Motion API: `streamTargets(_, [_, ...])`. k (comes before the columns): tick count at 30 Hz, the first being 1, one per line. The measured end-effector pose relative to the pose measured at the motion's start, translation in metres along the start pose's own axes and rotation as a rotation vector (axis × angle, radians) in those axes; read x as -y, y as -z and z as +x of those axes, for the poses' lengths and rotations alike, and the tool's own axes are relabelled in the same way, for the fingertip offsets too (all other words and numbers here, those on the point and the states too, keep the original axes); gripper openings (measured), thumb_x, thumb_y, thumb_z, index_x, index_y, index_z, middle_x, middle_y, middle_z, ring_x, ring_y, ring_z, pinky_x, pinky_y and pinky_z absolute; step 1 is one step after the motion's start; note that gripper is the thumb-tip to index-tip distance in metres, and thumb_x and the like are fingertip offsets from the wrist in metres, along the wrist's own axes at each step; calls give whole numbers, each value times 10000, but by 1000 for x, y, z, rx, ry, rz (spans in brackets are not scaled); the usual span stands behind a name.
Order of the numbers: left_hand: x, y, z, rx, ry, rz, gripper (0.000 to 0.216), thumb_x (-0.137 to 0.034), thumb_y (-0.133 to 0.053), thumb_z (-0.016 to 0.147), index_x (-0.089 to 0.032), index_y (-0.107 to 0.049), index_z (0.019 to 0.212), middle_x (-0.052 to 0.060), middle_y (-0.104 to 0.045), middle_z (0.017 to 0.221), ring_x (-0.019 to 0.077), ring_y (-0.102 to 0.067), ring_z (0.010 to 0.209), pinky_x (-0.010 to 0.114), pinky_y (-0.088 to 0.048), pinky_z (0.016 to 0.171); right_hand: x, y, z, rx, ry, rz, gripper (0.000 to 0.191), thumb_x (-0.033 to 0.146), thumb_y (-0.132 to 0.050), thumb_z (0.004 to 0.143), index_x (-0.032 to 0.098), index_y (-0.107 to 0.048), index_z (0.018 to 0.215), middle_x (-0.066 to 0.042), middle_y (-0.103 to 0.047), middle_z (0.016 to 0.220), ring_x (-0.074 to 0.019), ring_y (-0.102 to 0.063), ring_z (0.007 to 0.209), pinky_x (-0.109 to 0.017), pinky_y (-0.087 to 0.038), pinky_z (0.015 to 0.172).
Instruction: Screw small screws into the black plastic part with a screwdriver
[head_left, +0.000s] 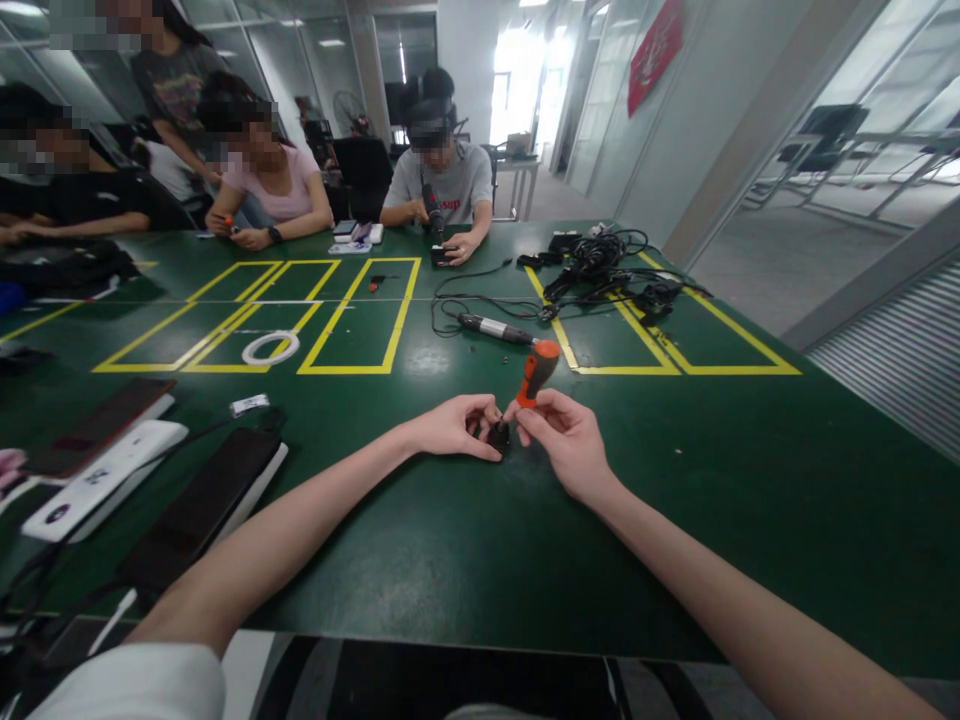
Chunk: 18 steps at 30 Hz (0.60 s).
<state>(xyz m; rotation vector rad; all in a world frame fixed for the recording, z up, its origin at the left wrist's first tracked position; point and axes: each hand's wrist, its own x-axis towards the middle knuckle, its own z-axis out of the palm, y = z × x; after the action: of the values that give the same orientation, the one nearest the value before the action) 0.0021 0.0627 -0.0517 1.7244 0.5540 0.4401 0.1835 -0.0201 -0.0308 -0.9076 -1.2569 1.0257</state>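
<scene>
My right hand (566,435) is closed around the lower handle of an orange and dark grey screwdriver (538,372). The tool leans, its butt end up and its tip down toward a small black part (499,436). My left hand (459,425) grips that part between thumb and fingers, low over the green table top. Fingers cover much of the part, so its exact kind is hidden. The screwdriver's tip meets or nearly meets it; I cannot tell which.
Beyond my hands lies a corded electric screwdriver (495,328), with a tangle of black cables (600,265) behind it. A white ring (271,348) sits on yellow-taped table. At left are a power strip (112,475) and a black phone-like slab (206,500). A co-worker (442,180) works opposite.
</scene>
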Motion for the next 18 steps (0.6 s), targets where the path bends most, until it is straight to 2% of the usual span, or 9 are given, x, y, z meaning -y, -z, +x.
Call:
streamTargets(3, [0, 0, 0, 1, 2, -4, 454, -290, -894, 648, -198, -473, 789, -62, -597, 685, 99, -552, 615, 241, -383, 607, -2, 1, 1, 5, 3, 7, 429, 630, -773, 812, 207, -703, 780, 12, -624, 579, -125, -529, 489, -297, -486, 529])
streamTargets(9, [-3, -1, -2, -7, 17, 10, 440, -298, -893, 644, -189, -496, 797, -51, -610, 727, 99, -561, 640, 243, -379, 614, -3, 0, 1, -11, -1, 43, 398, 565, -838, 773, 218, -657, 844, -5, -714, 694, -111, -530, 495, -275, -480, 508])
streamTargets(16, [-4, 0, -2, -7, 17, 24, 439, -293, -894, 647, -189, -502, 813, -56, -600, 727, 101, -563, 649, 249, -370, 620, 0, 0, 0, 21, 3, 3, 443, 641, -751, 829, 207, -695, 758, 13, -610, 580, -122, -526, 495, -295, -479, 530])
streamTargets(18, [-4, 0, -2, -12, 12, 36, 437, -291, -896, 647, -189, -505, 813, -55, -602, 733, 102, -567, 653, 250, -373, 620, 0, 0, 0, 23, -4, 24, 431, 632, -758, 826, 207, -695, 798, 3, -650, 614, -123, -539, 499, -296, -490, 531])
